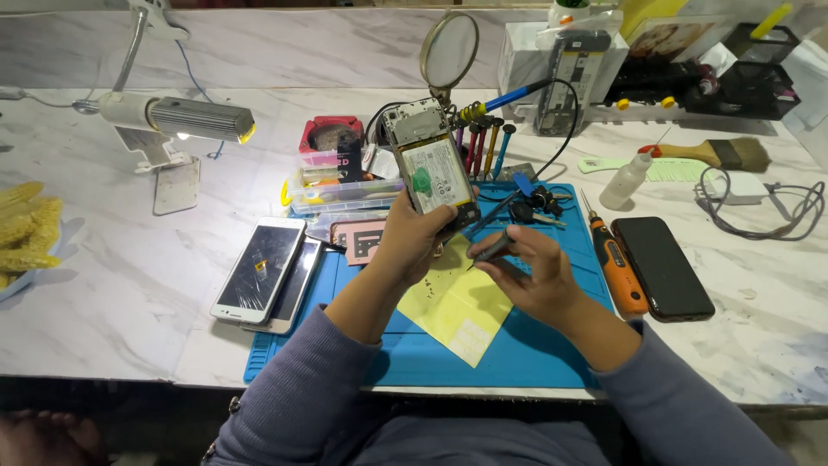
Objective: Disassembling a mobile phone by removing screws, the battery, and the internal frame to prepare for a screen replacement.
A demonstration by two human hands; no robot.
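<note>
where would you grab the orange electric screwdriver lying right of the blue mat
By its thick orange body, from above. The orange electric screwdriver lies flat on the table, thin bit pointing away; the black phone crowds its right side.

Yellow corn cobs (21,229) cropped at left edge

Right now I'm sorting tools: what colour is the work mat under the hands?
Blue, seen in the head view: the work mat.
</note>
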